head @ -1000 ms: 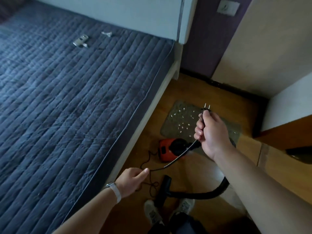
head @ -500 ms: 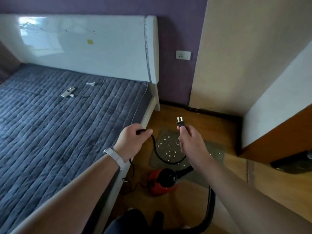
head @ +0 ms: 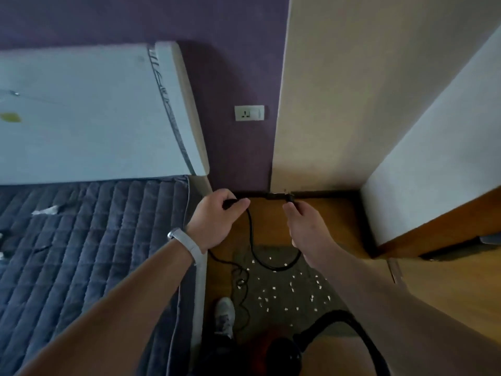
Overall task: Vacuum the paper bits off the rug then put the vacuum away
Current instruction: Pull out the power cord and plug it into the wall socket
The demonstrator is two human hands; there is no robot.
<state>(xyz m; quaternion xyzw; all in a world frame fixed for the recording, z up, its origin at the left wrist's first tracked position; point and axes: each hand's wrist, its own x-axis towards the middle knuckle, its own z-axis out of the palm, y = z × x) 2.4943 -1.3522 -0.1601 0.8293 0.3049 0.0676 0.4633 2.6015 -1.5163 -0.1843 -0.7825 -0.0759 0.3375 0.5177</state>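
Head view, items as I log them from the remote station: left hand [head: 217, 219], fingers curled round the black power cord [head: 251, 234], held above the wooden floor [head: 271, 221] just beside the bed corner; white wristband [head: 187, 244] on that wrist. Right hand [head: 306, 230], thumb and fingers pinching the cord's plug [head: 290, 198], which looks dark and blurred against the skirting, so I cannot make out its pins. The cord hangs in a loop between the two hands, its lowest part over the near edge of the rug [head: 303, 299], and a thinner stretch trails in loose coils down the floor on the left. The grey rug lies on the floor below the hands, scattered with small white paper bits [head: 273, 288]. The vacuum [head: 282, 354], a red and black body, sits at the bottom of the frame at the rug's near end, with its black hose [head: 360, 329] arching off to the right. A wall socket [head: 249, 113], white, sits on the purple wall above the hands, well apart from the plug. Bed [head: 81, 253] with grey quilted cover and white headboard [head: 81, 118] on the left. One pale shoe [head: 225, 316] stands on the floor beside the bed frame.
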